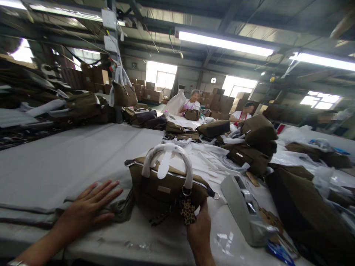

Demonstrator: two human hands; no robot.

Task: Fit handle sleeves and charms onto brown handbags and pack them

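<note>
A brown handbag (163,184) with white paper-wrapped handles (169,155) stands on the grey table (69,159) right in front of me. My right hand (200,225) pinches a leopard-print charm (188,212) that hangs from the bag's handle ring. My left hand (88,208) lies flat with fingers spread on a stack of grey sheets (41,192), just left of the bag. A dark tassel or strap (124,208) lies between that hand and the bag.
Several brown bags (255,144) and white wrapping scraps (210,155) crowd the table's right side, with a grey device (244,210) close by. More bags (83,107) pile at the left. Other people (191,103) work at the far end, cardboard boxes behind them.
</note>
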